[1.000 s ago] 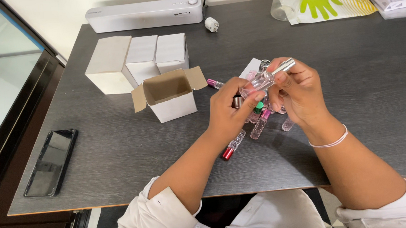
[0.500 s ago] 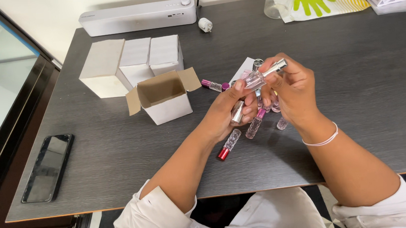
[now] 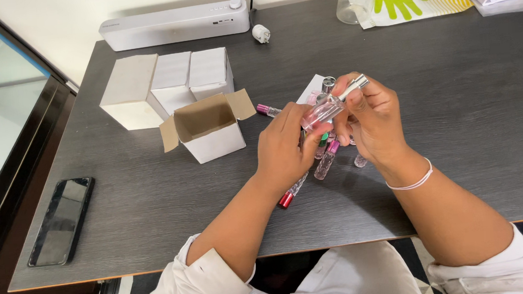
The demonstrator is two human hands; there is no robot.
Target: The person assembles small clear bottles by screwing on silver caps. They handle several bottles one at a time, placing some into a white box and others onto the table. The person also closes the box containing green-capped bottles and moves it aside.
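Mid-frame, left hand (image 3: 286,145) pinches a clear pink-tinted glass vial (image 3: 322,111); right hand (image 3: 373,121) pinches its silver cap (image 3: 355,86). Open white cardboard box (image 3: 208,129) sits empty; several vials (image 3: 324,161) remain on the bench.

White sleeves rolled to the elbows, thin pale band (image 3: 409,183) — perhaps elastic — on right wrist, bare forearms
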